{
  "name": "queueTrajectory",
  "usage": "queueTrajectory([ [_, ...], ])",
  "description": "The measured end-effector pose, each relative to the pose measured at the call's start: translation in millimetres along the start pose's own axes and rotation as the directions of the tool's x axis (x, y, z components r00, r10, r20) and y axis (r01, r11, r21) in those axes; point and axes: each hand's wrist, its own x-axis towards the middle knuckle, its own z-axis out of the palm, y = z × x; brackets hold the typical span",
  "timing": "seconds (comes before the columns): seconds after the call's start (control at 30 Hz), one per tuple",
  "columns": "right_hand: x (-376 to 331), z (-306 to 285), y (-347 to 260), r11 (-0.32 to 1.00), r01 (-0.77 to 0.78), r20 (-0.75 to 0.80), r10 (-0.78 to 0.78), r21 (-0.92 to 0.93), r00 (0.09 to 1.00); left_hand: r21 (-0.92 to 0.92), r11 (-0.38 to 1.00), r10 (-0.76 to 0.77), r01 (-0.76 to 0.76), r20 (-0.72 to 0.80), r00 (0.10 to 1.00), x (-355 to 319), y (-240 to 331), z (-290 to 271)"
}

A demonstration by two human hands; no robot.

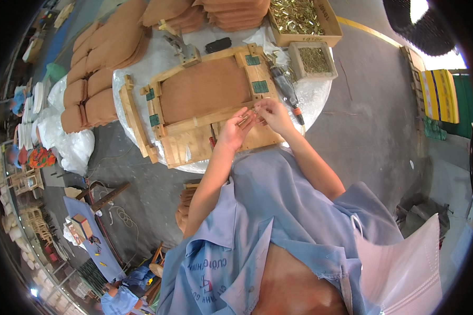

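My left hand is cupped palm up over the front of a wooden jig, with small brass-coloured metal fittings lying in its curled fingers. Close beside it, my right hand pinches thumb and fingers together at the left fingertips; what is between them is too small to make out. A flat brown panel lies inside the jig's frame, which carries green pads. On the front board, just left of my left hand, rests a red-handled tool.
A power screwdriver lies right of the jig. Behind it stand a cardboard box of brass-coloured fittings and a grey tray of small metal pieces. A metal clamp stands behind the jig. Stacked brown panels fill the far left.
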Motion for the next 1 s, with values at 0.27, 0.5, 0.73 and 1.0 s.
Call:
queueTrajectory([
  [0.27,-5,-14,66,0.979,-0.201,0.1,0.196,0.043,0.976,0.302,0.949,-0.072,0.088,-0.062,0.995,19,-23,-32],
  [0.5,-14,-22,60,0.985,-0.166,0.208,0.153,0.045,0.966,0.298,0.947,-0.126,0.116,0.014,0.992,21,-31,-29],
  [0.73,-15,-19,56,0.993,-0.113,0.2,0.116,-0.029,0.973,0.229,0.964,-0.15,0.137,0.039,0.988,27,-35,-30],
  [1.0,-12,-15,70,0.984,-0.102,0.05,0.111,-0.147,0.993,0.467,0.878,-0.074,0.109,-0.092,0.993,33,-42,-38],
])
